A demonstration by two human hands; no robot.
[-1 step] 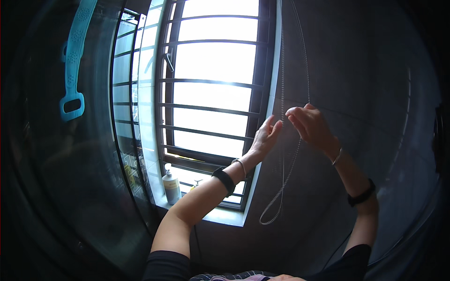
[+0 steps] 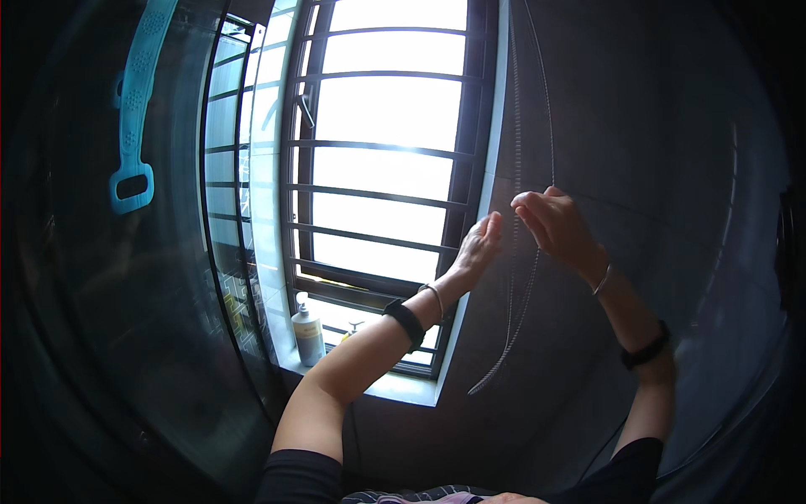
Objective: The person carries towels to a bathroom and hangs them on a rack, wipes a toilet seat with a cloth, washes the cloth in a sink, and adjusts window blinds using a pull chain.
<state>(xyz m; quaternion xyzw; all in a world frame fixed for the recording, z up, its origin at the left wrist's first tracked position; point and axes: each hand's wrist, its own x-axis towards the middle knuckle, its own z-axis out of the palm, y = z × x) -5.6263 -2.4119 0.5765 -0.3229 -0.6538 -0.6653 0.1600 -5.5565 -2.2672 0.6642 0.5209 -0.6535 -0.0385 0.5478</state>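
I've got the right hand (image 2: 558,225) with fingers curled in around the right strand of the looped cord (image 2: 517,126), hanging just right of the window's (image 2: 386,118) right edge. The left hand (image 2: 480,252) is empty, fingers nearly straight, just beside the other strand. I'd keep any pull straight and even, strands untwisted, loop clear of the sill's (image 2: 401,389) right corner.
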